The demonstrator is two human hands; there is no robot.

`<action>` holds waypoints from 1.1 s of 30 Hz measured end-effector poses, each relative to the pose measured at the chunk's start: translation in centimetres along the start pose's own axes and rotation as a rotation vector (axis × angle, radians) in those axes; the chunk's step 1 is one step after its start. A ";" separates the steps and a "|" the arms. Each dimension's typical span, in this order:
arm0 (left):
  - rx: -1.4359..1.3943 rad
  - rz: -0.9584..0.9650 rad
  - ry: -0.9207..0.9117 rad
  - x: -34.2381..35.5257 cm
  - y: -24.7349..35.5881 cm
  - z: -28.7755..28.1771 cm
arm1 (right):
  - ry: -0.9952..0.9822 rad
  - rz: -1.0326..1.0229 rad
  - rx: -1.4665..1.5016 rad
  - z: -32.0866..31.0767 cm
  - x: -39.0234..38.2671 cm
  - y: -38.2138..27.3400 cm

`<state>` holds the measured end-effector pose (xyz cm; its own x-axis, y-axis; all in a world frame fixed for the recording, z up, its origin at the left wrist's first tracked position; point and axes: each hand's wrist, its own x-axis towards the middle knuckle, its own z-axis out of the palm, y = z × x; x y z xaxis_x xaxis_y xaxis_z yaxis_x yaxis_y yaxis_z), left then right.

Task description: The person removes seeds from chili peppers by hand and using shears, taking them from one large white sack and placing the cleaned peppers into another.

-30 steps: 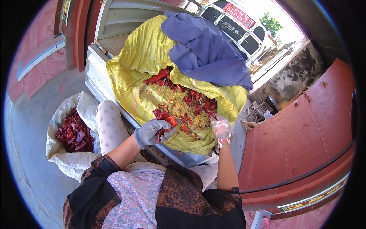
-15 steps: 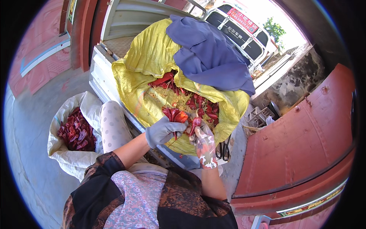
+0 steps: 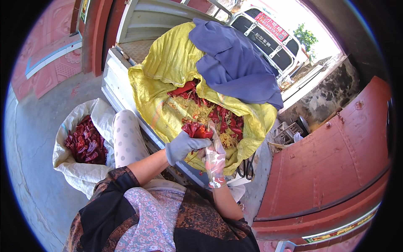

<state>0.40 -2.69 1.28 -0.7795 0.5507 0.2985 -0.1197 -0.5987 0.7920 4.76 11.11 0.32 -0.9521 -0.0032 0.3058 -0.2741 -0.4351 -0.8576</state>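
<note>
Left hand (image 3: 187,147), grey glove: clenched on a small bunch of dried red peppers (image 3: 196,129), thumb pointing across toward the other hand. Bunch stuck out past the fingers, over the near part of the yellow sack (image 3: 168,48). Right hand (image 3: 215,157), patterned glove: fingers bent, up against the left hand's fingertips by the bunch. Couldn't tell if it gripped a pepper of its own; contact area was hidden.

Just beyond both hands: sack mouth open, loose red peppers (image 3: 226,119) and yellowish debris (image 3: 189,107) lying on the sack fabric. Blue-purple cloth (image 3: 235,63) was draped over the sack's far part, ahead of the hands. Sack sat on a white cargo bed (image 3: 114,77); the bed's side panel ran off to the left of the left hand.

Well left of the left hand: white sack (image 3: 67,161), mouth open, dark red peppers (image 3: 87,142) inside. Dotted trouser leg (image 3: 128,136) stood between that sack and the bed.

Near the right hand, to its right: black loops (image 3: 247,169), kind unclear. Farther right: red metal door (image 3: 319,155).
</note>
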 end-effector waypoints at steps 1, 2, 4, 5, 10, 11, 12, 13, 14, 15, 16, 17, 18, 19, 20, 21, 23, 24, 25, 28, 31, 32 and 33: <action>-0.020 0.058 0.021 0.0 -0.1 0.1 | 0.049 -0.010 -0.146 1.8 -0.1 -1.0; -0.010 0.054 0.038 -0.2 0.2 0.2 | 0.098 -0.023 -0.293 3.2 -0.1 -1.9; 0.008 0.046 0.073 -0.4 0.9 0.4 | 0.137 -0.150 -0.649 3.1 0.1 -2.5; 0.058 0.060 0.092 -0.4 1.0 0.2 | 0.148 -0.229 -0.823 2.9 0.4 -3.5; 0.202 0.145 0.099 0.0 -0.4 -0.8 | 0.039 -0.398 -1.359 3.8 1.3 -6.2; 0.219 0.195 0.083 0.0 -0.6 -0.8 | 0.014 -0.424 -1.405 3.7 1.5 -6.1; 0.201 0.142 0.091 0.1 -0.5 -0.8 | -0.011 -0.451 -1.451 3.7 1.6 -6.0; 0.189 0.150 0.078 0.1 -0.7 -0.8 | -0.054 -0.504 -1.542 3.6 1.7 -6.0; 0.178 0.159 0.067 0.1 -1.0 -0.9 | -0.101 -0.559 -1.631 3.6 1.8 -6.0; 0.168 0.168 0.057 0.1 -1.2 -1.0 | -0.148 -0.614 -1.719 3.6 1.9 -5.9; 0.172 0.145 0.059 0.0 -1.2 -1.0 | -0.168 -0.657 -1.673 3.4 2.2 -5.8; 0.176 0.120 0.060 -0.1 -1.4 -1.1 | -0.175 -0.640 -1.706 3.4 2.1 -5.8; 0.180 0.094 0.062 -0.2 -1.5 -1.1 | -0.182 -0.622 -1.739 3.3 2.1 -5.8; 0.207 0.111 0.041 -0.3 -1.6 -1.4 | -0.188 -0.604 -1.772 3.2 2.0 -5.7; 0.233 0.128 0.019 -0.3 -1.7 -1.6 | -0.162 -0.628 -1.742 3.1 1.9 -5.6; 0.258 0.146 -0.002 -0.3 -1.7 -1.7 | -0.135 -0.652 -1.712 2.9 1.8 -5.3; 0.249 0.127 -0.005 -0.1 -1.5 -1.4 | -0.048 -0.621 -1.565 2.5 1.8 -4.6; 0.245 0.119 -0.006 0.0 -1.4 -1.2 | 0.012 -0.566 -1.448 2.3 1.9 -4.1; 0.239 0.112 0.003 0.0 -1.4 -1.1 | 0.070 -0.511 -1.330 1.9 2.0 -3.4; 0.237 0.109 0.025 0.0 -1.4 -1.3 | 0.253 -0.114 -0.826 1.9 2.1 -2.3; 0.216 0.118 0.048 -0.3 -1.5 -1.2 | 0.300 0.049 -0.431 1.7 1.7 -2.1; 0.197 0.117 0.073 -0.4 -1.2 -1.0 | 0.283 0.059 -0.429 1.3 1.5 -2.6; 0.178 0.119 0.097 -0.4 -1.0 -0.9 | 0.266 0.067 -0.426 0.8 1.3 -3.4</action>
<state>0.31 -2.86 -0.06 -0.8381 0.4189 0.3495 0.0801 -0.5392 0.8383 4.53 11.88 3.95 -0.9559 0.2348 0.1764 -0.1897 -0.0354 -0.9812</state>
